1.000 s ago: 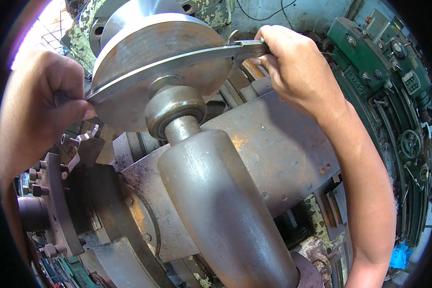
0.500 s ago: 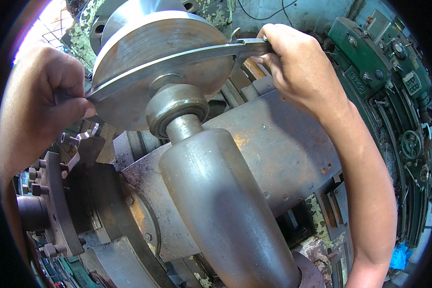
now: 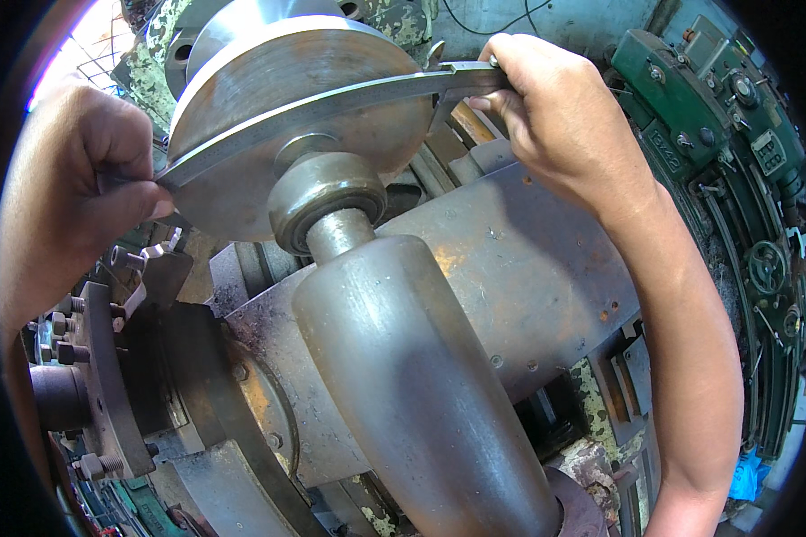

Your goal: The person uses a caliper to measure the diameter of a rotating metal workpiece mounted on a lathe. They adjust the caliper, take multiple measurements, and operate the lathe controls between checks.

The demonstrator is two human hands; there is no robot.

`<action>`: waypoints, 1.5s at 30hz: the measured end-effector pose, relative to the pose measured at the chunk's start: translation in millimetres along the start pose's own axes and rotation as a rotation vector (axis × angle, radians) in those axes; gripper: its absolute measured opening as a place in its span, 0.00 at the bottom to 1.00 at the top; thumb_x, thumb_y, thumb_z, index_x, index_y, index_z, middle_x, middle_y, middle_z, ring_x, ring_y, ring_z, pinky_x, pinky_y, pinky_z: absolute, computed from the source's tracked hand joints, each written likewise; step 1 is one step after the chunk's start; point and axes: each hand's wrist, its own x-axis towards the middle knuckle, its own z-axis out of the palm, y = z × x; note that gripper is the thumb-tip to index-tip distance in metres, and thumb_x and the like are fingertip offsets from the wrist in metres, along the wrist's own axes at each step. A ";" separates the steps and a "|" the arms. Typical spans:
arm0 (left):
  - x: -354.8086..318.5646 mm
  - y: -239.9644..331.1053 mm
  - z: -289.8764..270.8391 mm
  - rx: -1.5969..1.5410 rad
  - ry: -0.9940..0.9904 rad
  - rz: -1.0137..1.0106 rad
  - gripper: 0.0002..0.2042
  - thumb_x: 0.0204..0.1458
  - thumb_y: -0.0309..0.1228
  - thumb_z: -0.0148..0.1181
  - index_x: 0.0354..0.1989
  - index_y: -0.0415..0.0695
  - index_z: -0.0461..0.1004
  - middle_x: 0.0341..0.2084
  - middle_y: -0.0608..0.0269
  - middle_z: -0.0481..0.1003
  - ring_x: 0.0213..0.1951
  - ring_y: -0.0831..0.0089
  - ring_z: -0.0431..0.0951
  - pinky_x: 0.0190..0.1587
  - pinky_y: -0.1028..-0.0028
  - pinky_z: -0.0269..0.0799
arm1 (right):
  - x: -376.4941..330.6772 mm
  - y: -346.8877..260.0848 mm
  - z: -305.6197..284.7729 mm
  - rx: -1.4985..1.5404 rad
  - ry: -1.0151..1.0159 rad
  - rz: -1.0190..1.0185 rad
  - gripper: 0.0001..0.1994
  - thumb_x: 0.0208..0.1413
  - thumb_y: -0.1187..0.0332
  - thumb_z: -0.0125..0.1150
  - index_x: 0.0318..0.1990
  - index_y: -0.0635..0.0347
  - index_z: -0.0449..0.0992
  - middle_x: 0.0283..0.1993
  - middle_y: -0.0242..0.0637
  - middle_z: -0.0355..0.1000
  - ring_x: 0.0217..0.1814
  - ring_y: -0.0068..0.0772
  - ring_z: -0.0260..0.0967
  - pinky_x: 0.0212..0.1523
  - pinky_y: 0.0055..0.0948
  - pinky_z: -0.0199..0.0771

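A long steel vernier caliper (image 3: pixel 331 97) lies across the front face of a round metal disc (image 3: pixel 233 192), spanning it from side to side. My left hand (image 3: pixel 85 183) is closed round the caliper's left end at the disc's left edge. At the other end my right hand (image 3: pixel 560 121) pinches the sliding jaw, with the thumb below and the fingers above. Below the caliper, a rounded live center (image 3: pixel 328 199) bears against the middle of the disc. The fingertips of my left hand are partly hidden.
A thick tailstock quill (image 3: pixel 412 367) runs from the center toward me, over a flat metal cover (image 3: pixel 519 268). A bolted tool post (image 3: pixel 112 385) stands at the lower left. Along the right is a green lathe (image 3: pixel 681 116). A blue bag (image 3: pixel 748 476) lies at the lower right.
My right hand has risen slightly with the caliper's right end. The left hand stays at the disc's left edge. The whole view has shifted a little.
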 end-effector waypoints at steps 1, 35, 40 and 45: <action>-2.4 -1.3 2.8 0.023 0.056 0.067 0.14 0.49 0.29 0.72 0.26 0.43 0.69 0.23 0.65 0.64 0.26 0.76 0.67 0.30 0.75 0.64 | 0.1 0.3 -0.7 0.002 -0.002 -0.007 0.09 0.52 0.75 0.66 0.37 0.64 0.71 0.31 0.48 0.70 0.33 0.53 0.71 0.35 0.44 0.69; -1.8 -18.2 6.3 -0.008 0.082 0.118 0.12 0.49 0.23 0.69 0.29 0.43 0.67 0.25 0.65 0.63 0.27 0.75 0.67 0.32 0.75 0.66 | 1.3 0.4 -3.2 -0.050 -0.012 -0.019 0.06 0.53 0.76 0.64 0.37 0.64 0.72 0.30 0.46 0.71 0.32 0.48 0.72 0.34 0.41 0.71; -1.1 -16.2 7.7 0.007 0.077 0.114 0.12 0.49 0.23 0.69 0.29 0.43 0.67 0.25 0.65 0.63 0.27 0.75 0.67 0.32 0.75 0.66 | 0.9 -0.6 -3.9 -0.038 0.001 -0.027 0.07 0.53 0.76 0.64 0.37 0.63 0.72 0.30 0.47 0.71 0.32 0.50 0.72 0.34 0.42 0.71; -2.1 -18.2 3.8 0.018 0.071 0.105 0.13 0.49 0.23 0.69 0.29 0.43 0.67 0.25 0.65 0.63 0.27 0.75 0.67 0.31 0.75 0.66 | 1.7 0.2 -3.7 -0.025 0.002 -0.030 0.07 0.53 0.76 0.64 0.37 0.64 0.72 0.30 0.48 0.71 0.33 0.52 0.72 0.35 0.43 0.71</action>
